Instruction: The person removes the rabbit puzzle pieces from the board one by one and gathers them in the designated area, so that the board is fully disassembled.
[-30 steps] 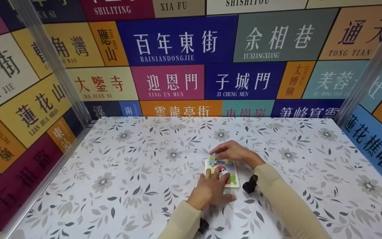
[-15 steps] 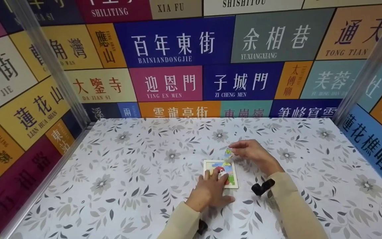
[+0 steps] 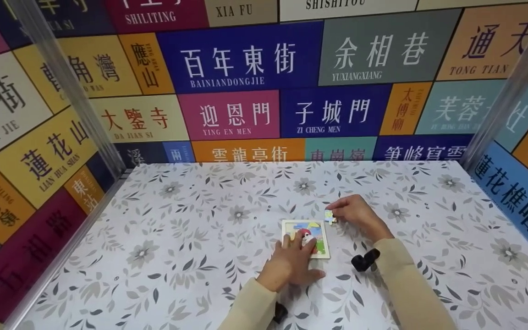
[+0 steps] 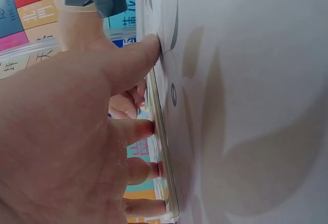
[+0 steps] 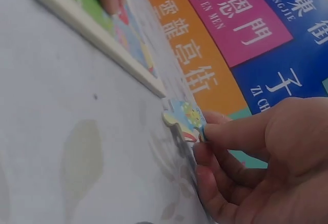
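A small picture puzzle board (image 3: 320, 257) with a cream frame lies on the table, showing a red-and-white figure on blue and green. My left hand (image 3: 289, 263) rests on it, fingertips touching the picture and thumb on the cloth by the near edge. In the left wrist view, those fingers (image 4: 141, 170) reach straight onto the board's thin edge (image 4: 163, 137). My right hand (image 3: 356, 214) pinches a puzzle piece (image 3: 330, 216) between thumb and fingers, just off the board's far right corner. The piece (image 5: 183, 117) is blue with a yellow sun-like shape.
The table (image 3: 190, 275) wears a white cloth with grey flowers and leaves. Behind it stands a wall (image 3: 232, 114) of coloured street-name panels, with clear upright posts (image 3: 497, 114) at the corners. A black wrist camera (image 3: 365, 260) sits by my right sleeve.
My right hand has carried the puzzle piece from above the board's far left corner to the right, then nearer beside its far right corner. The left hand stays on the board.
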`<state>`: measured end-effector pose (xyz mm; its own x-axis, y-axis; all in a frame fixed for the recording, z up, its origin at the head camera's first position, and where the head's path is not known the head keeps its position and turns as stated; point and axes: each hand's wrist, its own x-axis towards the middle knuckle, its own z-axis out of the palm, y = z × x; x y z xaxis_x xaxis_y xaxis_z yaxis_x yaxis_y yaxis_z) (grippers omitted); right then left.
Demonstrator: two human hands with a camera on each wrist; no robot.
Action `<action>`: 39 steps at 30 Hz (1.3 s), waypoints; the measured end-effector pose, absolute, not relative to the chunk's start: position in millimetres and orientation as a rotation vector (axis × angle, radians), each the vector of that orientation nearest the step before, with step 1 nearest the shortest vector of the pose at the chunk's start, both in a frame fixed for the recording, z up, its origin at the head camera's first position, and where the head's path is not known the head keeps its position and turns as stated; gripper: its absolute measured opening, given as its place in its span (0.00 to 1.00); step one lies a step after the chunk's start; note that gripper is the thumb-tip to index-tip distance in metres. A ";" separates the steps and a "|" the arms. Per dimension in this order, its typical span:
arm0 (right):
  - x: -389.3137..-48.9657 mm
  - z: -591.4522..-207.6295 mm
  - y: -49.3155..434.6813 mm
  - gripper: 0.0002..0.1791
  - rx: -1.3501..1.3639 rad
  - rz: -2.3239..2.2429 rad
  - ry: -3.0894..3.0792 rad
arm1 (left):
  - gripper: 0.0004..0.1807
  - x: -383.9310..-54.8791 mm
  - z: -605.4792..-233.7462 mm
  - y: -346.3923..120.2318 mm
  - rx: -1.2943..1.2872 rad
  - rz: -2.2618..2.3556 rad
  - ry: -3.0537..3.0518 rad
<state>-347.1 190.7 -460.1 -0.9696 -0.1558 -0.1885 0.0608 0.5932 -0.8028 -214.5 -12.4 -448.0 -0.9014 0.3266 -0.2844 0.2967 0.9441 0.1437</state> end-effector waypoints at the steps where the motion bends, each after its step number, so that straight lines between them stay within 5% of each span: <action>1: -346.8 -460.3 190.0 0.13 -0.075 -1.305 2.592 | 0.44 -214.4 -448.0 -12.7 0.460 0.147 2.792; 39: -352.9 -460.1 142.0 0.15 -0.513 -1.200 2.471 | 0.42 -211.8 -440.9 -3.7 0.503 0.110 2.793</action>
<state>-352.9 142.0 -460.1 -0.8750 -0.4611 -0.1476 -0.1693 0.5770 -0.7990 -211.8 -3.7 -440.9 -0.8935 0.3519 -0.2788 0.3288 0.9358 0.1273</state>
